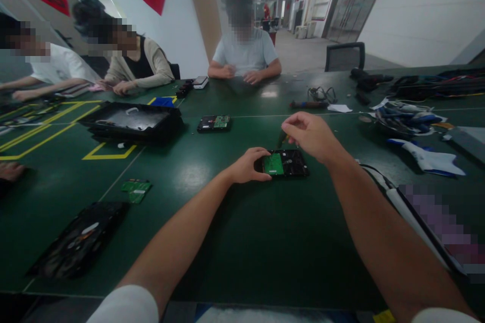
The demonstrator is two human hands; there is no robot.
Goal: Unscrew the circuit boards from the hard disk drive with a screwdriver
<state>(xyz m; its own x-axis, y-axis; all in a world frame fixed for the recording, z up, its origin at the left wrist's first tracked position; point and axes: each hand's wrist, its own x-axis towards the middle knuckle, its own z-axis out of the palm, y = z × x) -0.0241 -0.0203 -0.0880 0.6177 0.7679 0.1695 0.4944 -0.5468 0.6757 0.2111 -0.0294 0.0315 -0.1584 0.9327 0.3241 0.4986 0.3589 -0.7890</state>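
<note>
A hard drive (pixel 294 163) with a green circuit board (pixel 273 163) on its left half lies flat on the dark green table. My left hand (pixel 250 166) grips its left end, thumb along the near edge and fingers along the far edge. Just above the drive's far edge, my right hand (pixel 308 133) is closed in a pinch. A small dark greenish-yellow thing (pixel 281 139) shows below those fingertips, too blurred to name. Farther back lies a second hard drive (pixel 213 123), also with a green board.
Near left are a loose green circuit board (pixel 137 191) and a dark drive body (pixel 81 242). A black tray (pixel 132 120) stands behind them. At right are a bundle of cables (pixel 403 118), a white-and-blue glove (pixel 428 156) and a tablet-like device (pixel 435 222). Several people sit around the table.
</note>
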